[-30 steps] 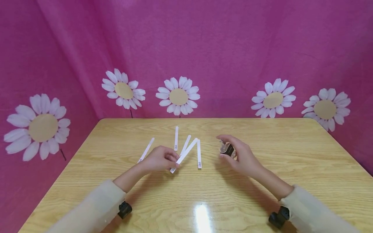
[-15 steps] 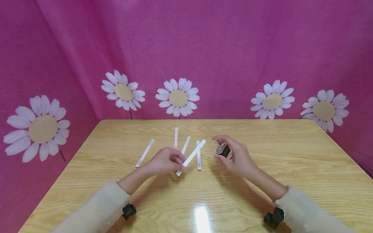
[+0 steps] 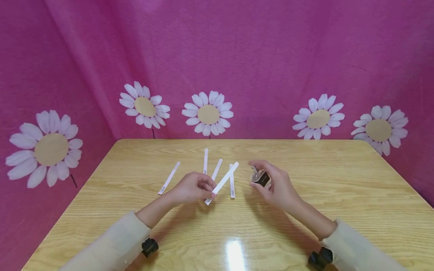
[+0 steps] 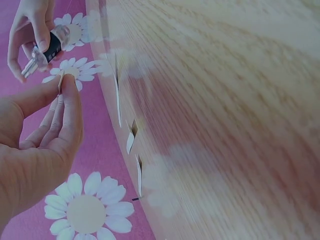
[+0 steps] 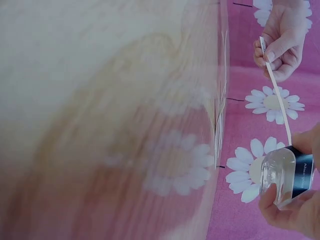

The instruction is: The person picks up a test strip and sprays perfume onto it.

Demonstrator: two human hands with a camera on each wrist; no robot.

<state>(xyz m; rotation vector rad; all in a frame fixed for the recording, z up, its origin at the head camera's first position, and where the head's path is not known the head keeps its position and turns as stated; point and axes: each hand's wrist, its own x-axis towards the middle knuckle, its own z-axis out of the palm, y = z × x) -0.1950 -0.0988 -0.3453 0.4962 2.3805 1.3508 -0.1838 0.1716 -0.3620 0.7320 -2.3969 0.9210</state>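
My left hand (image 3: pixel 194 188) pinches a white paper scent strip (image 3: pixel 226 177) between thumb and finger, its free end slanting up toward the right. Seen from the left wrist, the strip (image 4: pixel 61 82) is edge-on and held off the table. My right hand (image 3: pixel 279 184) grips a small clear perfume bottle (image 3: pixel 261 178) with a black label, tilted so its spray top faces up and left. In the head view the index fingertip is at the spray top. A gap separates the bottle from the strip's tip. From the right wrist, the glass bottle (image 5: pixel 280 172) shows its bottom side.
Several more white strips lie on the wooden table (image 3: pixel 305 162): one at the left (image 3: pixel 169 178), one at the back (image 3: pixel 205 161), others near the left hand, including a strip (image 3: pixel 232 184) beneath the held one. A pink flowered curtain (image 3: pixel 257 67) hangs behind.
My left hand has shifted right with the strip, and my right hand has come slightly left with the bottle, narrowing the gap. In the last half second both have stayed nearly still.
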